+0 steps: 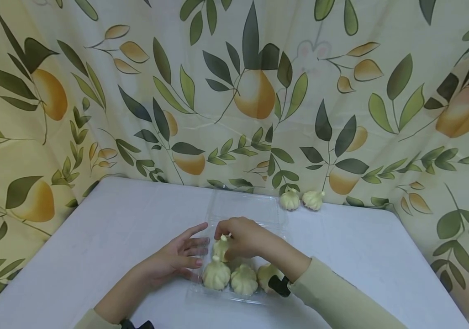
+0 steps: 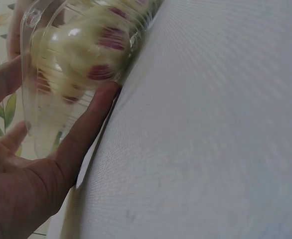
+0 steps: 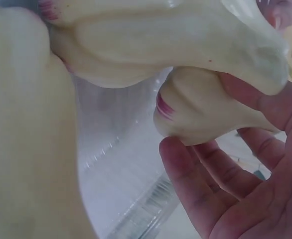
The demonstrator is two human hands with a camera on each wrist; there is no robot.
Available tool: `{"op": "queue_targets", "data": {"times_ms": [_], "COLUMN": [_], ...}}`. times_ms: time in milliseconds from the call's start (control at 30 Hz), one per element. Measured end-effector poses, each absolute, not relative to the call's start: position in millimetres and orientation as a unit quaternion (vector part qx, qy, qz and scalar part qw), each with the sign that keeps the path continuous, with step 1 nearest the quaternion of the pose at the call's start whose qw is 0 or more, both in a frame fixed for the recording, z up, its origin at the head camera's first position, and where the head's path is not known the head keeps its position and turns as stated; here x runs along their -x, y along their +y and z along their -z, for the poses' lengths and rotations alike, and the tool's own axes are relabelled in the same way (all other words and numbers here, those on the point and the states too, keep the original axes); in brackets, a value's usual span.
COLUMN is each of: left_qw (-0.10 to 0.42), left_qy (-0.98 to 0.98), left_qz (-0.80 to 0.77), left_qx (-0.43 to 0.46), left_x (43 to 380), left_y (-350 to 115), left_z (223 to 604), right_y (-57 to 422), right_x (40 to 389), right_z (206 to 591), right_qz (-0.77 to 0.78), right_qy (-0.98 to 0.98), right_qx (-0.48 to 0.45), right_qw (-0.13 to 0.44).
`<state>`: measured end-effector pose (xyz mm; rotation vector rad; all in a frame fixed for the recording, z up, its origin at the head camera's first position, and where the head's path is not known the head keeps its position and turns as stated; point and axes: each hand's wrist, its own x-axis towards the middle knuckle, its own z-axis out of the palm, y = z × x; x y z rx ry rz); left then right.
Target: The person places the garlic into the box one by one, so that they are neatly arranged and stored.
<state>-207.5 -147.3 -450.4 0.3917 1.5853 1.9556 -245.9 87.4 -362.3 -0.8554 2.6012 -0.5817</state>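
Observation:
My right hand [image 1: 244, 237] pinches a pale garlic bulb [image 1: 220, 248] at the left rear of a clear plastic clamshell box [image 1: 250, 299]. In the right wrist view, thumb and fingers surround that bulb, which has a purple-streaked base. Three more bulbs line the front of the box: one at left [image 1: 216, 276], one in the middle [image 1: 244, 280], one at right [image 1: 266, 274] partly behind my wrist. My left hand [image 1: 172, 261], fingers spread and fairly straight, rests against the box's left side. In the left wrist view, a fingertip touches the clear wall near the table.
The box's clear lid [image 1: 246, 206] lies opened back toward the far edge. Two garlic bulbs, one left [image 1: 289, 200] and one right [image 1: 313, 200], sit at the back edge of the white table [image 1: 361, 256]. A fruit-patterned curtain [image 1: 226, 155] hangs behind.

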Motion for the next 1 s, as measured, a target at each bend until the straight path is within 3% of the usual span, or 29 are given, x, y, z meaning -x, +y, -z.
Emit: {"op": "queue_targets", "data": {"times_ms": [600, 1000], "left_qw": [0.294, 0.295], "left_qy": [0.593, 0.590], "left_qz": [-0.734, -0.735], "left_qx": [-0.152, -0.157], "left_x": [206, 207], "left_y": [-148, -147], "left_z": [449, 450], "right_y": [76, 76], "right_x": [242, 241], "right_z": [371, 369], "right_qz": [0.124, 0.159], "right_qy": [0.933, 0.922], "right_qx": [0.312, 0.328], "right_qw": [0.132, 0.130]}}
